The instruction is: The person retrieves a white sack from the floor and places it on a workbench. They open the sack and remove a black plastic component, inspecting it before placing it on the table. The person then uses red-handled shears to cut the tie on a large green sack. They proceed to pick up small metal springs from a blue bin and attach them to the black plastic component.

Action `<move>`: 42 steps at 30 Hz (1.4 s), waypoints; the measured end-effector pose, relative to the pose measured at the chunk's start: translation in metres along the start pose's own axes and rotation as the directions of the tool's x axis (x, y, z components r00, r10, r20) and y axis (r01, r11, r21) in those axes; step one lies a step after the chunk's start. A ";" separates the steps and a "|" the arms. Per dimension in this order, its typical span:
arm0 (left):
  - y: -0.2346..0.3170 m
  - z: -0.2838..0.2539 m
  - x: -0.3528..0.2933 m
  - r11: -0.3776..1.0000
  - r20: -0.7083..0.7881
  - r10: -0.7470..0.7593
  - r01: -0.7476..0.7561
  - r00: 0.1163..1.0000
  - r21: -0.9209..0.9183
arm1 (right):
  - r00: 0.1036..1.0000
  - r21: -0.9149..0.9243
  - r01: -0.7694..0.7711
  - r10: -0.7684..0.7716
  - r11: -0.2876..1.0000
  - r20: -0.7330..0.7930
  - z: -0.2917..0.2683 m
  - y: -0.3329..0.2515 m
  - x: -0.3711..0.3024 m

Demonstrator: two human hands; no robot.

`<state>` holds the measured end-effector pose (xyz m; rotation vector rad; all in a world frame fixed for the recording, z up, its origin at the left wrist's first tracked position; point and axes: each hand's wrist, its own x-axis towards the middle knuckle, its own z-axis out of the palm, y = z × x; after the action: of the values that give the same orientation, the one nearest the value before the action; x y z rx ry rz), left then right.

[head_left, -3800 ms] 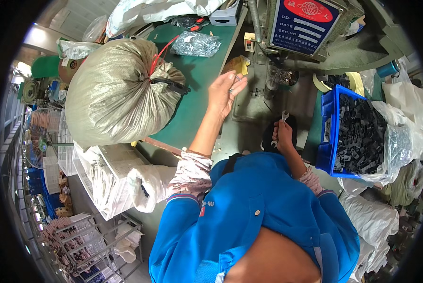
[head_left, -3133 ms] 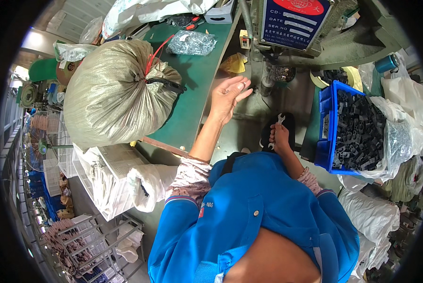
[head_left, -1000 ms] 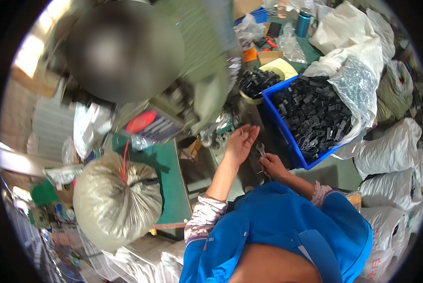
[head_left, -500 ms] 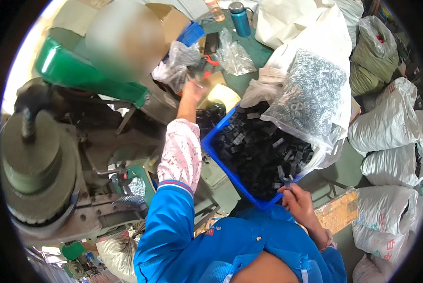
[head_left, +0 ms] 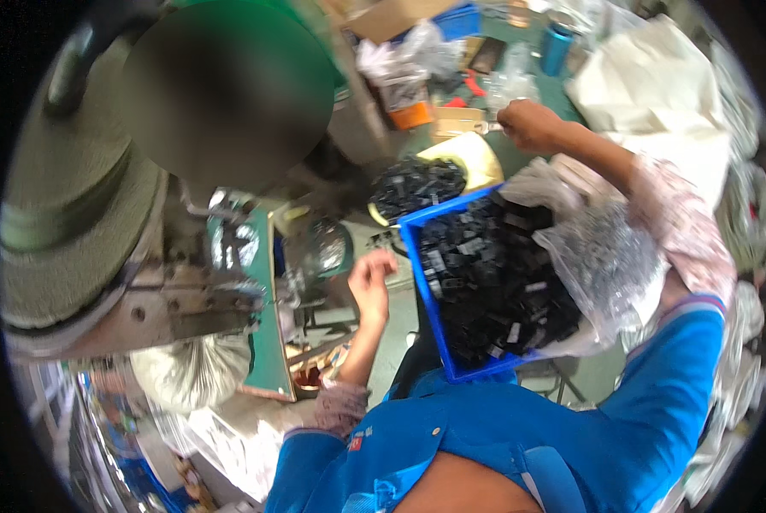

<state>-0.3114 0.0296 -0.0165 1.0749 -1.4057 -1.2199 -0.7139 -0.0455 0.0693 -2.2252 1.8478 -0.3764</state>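
My right hand (head_left: pixel 530 126) reaches across the bin to the far table, its fingers closed on a small shiny grey piece (head_left: pixel 488 126) too blurred to name. Beneath that arm lies a clear bag of metal springs (head_left: pixel 609 248), on the right side of a blue bin (head_left: pixel 438 329). Small black plastic parts (head_left: pixel 494 282) fill the bin. My left hand (head_left: pixel 372 286) is just left of the bin's wall, fingers loosely bent and apart, with nothing visible in them. Past the bin's far left corner is a yellow container (head_left: pixel 477 160) beside a heap of black parts (head_left: pixel 417 184).
A large machine with a round grey-green body (head_left: pixel 67 231) stands at the left. On the far table are a blue bottle (head_left: pixel 556 47), a dark phone-like slab (head_left: pixel 487 55), plastic bags (head_left: pixel 513 77) and an orange box (head_left: pixel 409 115). White sacking (head_left: pixel 656 77) covers the far right.
My view has turned left. My right hand has gone from the bin's near edge out to the far table; my left hand has drawn back from the table to beside the bin.
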 end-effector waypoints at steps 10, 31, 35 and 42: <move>-0.037 -0.193 -0.220 0.690 -0.573 -0.708 0.580 0.413 -0.433 | 0.983 -0.085 0.163 -0.169 0.983 -0.070 0.220 0.128 0.193; -0.160 -0.288 -0.228 0.511 -0.298 -0.849 0.538 0.436 -0.670 | 0.968 -0.312 0.176 -0.107 0.934 0.225 0.058 -0.156 0.018; -0.173 -0.310 -0.238 0.452 -0.218 -0.882 0.620 0.418 -0.641 | 0.879 -0.058 0.469 -0.459 0.881 0.127 0.083 -0.295 -0.068; -0.178 -0.389 -0.333 0.539 -0.347 -0.830 0.466 0.437 -0.702 | 0.694 0.092 0.425 -0.389 0.901 0.606 0.334 -0.401 -0.128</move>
<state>0.1309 0.2757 -0.2110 1.5338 0.0222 -1.4343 -0.2535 0.1564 -0.1192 -2.3906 1.0275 0.3235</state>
